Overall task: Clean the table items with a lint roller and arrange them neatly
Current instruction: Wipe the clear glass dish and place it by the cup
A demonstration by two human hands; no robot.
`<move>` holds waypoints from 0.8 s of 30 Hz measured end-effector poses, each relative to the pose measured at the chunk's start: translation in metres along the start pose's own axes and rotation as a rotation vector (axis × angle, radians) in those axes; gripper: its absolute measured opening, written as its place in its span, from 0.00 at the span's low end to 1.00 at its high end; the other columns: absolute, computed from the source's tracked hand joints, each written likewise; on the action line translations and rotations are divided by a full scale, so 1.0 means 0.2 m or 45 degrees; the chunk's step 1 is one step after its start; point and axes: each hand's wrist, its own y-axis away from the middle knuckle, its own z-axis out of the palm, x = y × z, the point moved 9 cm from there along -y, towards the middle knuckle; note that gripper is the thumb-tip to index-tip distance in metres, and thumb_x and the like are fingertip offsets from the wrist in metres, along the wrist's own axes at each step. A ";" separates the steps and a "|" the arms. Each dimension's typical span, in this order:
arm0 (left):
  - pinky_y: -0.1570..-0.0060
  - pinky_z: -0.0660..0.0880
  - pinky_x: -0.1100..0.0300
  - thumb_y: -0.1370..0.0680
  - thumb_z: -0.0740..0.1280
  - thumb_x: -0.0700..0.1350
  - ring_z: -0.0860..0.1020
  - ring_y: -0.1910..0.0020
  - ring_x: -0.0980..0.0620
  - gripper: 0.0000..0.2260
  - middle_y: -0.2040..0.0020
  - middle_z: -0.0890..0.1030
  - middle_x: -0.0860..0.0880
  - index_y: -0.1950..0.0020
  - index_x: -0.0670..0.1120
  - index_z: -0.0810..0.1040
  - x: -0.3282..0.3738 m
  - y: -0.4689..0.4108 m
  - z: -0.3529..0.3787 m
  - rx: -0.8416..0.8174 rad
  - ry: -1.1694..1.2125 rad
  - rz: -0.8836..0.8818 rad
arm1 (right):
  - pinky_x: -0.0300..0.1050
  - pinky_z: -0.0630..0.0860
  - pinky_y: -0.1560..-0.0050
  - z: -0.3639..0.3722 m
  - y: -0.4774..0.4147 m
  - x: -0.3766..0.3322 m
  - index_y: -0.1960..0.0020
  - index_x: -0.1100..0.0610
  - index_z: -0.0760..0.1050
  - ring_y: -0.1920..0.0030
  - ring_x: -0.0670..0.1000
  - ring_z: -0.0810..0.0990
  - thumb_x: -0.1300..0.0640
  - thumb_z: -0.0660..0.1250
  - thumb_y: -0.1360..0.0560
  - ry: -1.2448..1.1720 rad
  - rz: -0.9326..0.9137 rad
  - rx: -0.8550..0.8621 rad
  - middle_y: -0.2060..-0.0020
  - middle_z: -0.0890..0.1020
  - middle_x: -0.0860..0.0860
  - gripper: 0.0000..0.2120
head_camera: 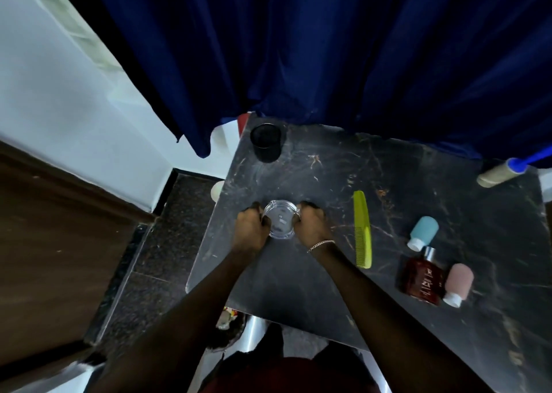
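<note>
Holding the clear glass dish [280,219] on the dark table [298,288], the left hand [250,228] and right hand [312,225] curl their fingers around its opposite rims; judged step: arranging, not rolling; right of it lies the green comb [363,228]; the lint roller [499,174] rests unheld at the far right edge; next move likely calls for fetching it

Yellow-green comb [362,229] (dark veined table [298,288])

Dark blue curtain [298,49] hanging behind, white wall [59,100] at left, brown wooden door [53,243] nearer. Speckled dark floor [155,258] below, with a metal bin [230,321] partly visible.
</note>
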 end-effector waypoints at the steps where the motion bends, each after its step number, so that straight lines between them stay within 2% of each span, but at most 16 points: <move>1: 0.54 0.78 0.49 0.25 0.68 0.39 0.83 0.53 0.37 0.04 0.56 0.84 0.39 0.52 0.40 0.77 -0.03 -0.03 -0.03 0.004 -0.005 -0.014 | 0.51 0.78 0.42 0.02 -0.03 -0.04 0.44 0.59 0.78 0.42 0.63 0.82 0.59 0.64 0.25 0.012 -0.011 -0.008 0.43 0.82 0.60 0.11; 8: 0.49 0.79 0.45 0.23 0.67 0.42 0.82 0.49 0.36 0.07 0.50 0.84 0.39 0.47 0.40 0.77 -0.12 -0.21 -0.13 -0.011 -0.031 -0.035 | 0.55 0.81 0.44 0.09 -0.21 -0.21 0.44 0.58 0.77 0.44 0.63 0.83 0.57 0.63 0.24 0.092 -0.033 -0.017 0.44 0.83 0.59 0.11; 16: 0.51 0.77 0.49 0.24 0.69 0.44 0.82 0.46 0.34 0.09 0.48 0.85 0.37 0.47 0.42 0.78 -0.22 -0.41 -0.11 0.012 -0.008 -0.112 | 0.50 0.80 0.48 0.17 -0.45 -0.29 0.44 0.59 0.77 0.44 0.63 0.83 0.59 0.63 0.24 0.089 -0.042 -0.034 0.44 0.83 0.60 0.11; 20: 0.57 0.69 0.57 0.26 0.70 0.46 0.82 0.49 0.36 0.08 0.52 0.85 0.40 0.49 0.44 0.78 -0.26 -0.47 -0.10 0.026 0.034 -0.104 | 0.52 0.80 0.46 0.21 -0.52 -0.28 0.43 0.59 0.77 0.42 0.64 0.83 0.59 0.63 0.23 0.103 -0.030 -0.044 0.42 0.82 0.61 0.11; 24: 0.52 0.77 0.49 0.26 0.69 0.45 0.82 0.48 0.34 0.09 0.51 0.85 0.38 0.48 0.43 0.78 -0.27 -0.52 -0.09 0.010 0.004 -0.114 | 0.53 0.80 0.46 0.23 -0.55 -0.29 0.42 0.59 0.77 0.42 0.64 0.83 0.59 0.63 0.23 0.113 -0.038 -0.019 0.42 0.82 0.61 0.11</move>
